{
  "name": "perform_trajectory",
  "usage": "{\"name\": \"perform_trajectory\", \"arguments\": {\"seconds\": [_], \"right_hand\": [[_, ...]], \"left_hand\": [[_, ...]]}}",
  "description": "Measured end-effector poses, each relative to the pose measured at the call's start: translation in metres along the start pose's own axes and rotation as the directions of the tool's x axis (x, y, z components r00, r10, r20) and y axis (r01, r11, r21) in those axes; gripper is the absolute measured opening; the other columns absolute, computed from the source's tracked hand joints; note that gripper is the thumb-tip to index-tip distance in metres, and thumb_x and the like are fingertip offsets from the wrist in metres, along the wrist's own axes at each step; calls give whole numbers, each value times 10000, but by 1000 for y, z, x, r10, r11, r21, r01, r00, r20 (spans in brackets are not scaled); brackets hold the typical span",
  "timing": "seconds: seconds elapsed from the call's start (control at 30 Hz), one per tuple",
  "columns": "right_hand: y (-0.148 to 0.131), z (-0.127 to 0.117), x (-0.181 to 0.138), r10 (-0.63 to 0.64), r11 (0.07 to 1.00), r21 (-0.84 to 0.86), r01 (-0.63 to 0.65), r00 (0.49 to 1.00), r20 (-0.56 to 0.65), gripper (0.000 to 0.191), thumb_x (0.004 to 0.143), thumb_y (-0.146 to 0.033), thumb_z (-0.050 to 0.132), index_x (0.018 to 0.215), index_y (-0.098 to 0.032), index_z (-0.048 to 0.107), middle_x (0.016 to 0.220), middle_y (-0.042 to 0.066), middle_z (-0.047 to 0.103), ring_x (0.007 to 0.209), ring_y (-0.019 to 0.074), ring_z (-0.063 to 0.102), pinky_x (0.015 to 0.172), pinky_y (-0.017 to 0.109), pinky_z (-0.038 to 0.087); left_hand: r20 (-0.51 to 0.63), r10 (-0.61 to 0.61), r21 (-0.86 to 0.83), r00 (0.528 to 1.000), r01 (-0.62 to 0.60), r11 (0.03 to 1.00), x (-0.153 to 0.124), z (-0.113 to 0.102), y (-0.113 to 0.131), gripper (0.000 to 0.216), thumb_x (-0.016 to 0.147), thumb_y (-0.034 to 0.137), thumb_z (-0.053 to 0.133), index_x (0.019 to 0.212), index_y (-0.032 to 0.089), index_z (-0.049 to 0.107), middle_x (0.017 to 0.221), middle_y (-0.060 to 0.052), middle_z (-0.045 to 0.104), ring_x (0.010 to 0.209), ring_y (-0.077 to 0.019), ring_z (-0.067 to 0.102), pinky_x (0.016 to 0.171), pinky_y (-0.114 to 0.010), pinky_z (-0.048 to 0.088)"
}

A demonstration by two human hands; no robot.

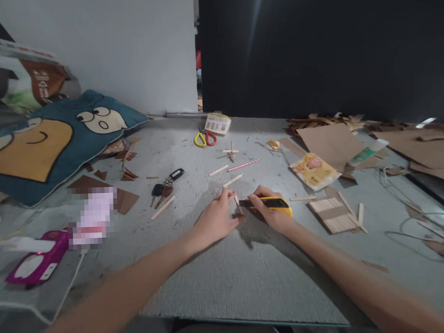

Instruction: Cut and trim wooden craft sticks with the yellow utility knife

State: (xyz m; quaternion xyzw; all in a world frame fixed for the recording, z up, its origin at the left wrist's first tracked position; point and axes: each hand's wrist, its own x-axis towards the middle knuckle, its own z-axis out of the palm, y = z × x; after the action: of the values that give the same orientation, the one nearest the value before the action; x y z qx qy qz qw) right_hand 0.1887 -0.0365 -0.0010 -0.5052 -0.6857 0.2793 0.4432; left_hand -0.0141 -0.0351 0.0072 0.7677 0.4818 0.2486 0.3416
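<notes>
Forearms (153, 271) reach in from the near side, converging over the grey table (215, 283). Left hand (217, 215) — partly curled, thumb and fingertips pinching a small wooden stick (238, 203) between them, tilted. Right hand (272, 214) — wrapped around a yellow utility knife (277, 203), its front end pointing left, close to the stick; whether they touch, I cannot tell.

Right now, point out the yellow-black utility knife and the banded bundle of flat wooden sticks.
Yellow-black utility knife (276, 203), head view: handle's black part.
Banded bundle of flat wooden sticks (332, 213), head view: its brown band.
</notes>
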Motion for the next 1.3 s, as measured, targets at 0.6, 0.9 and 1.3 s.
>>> {"name": "perform_trajectory", "arguments": {"seconds": [0.6,0.9,1.3], "right_hand": [[-5,-4,0,65,997,-30,-65,998,-15,455,961,-617,602,704,-241,585,593,-15,616,539,152,548,533,267,449],[-5,-14,-6,165,962,254,-103,957,-240,384,941,-602,662,792,-248,656,664,5,673,596,169,632,559,279,487],[6,-12,14,507,555,770,-315,862,-13,362,705,-419,871,695,-227,564,722,-17,679,476,98,534,404,231,361]], "left_hand": [[-91,44,142,995,-31,989,-2,9,3,606,847,281,799,1398,219,554,1431,-160,652,1407,-373,577,1162,-581,491],[-66,118,251,991,-98,963,1,7,7,515,913,321,759,1390,191,613,1538,-156,600,1466,-356,532,1247,-565,409],[-57,172,230,983,-155,961,1,6,0,584,880,390,821,1398,193,633,1569,-171,571,1529,-347,458,1279,-590,352]]}}
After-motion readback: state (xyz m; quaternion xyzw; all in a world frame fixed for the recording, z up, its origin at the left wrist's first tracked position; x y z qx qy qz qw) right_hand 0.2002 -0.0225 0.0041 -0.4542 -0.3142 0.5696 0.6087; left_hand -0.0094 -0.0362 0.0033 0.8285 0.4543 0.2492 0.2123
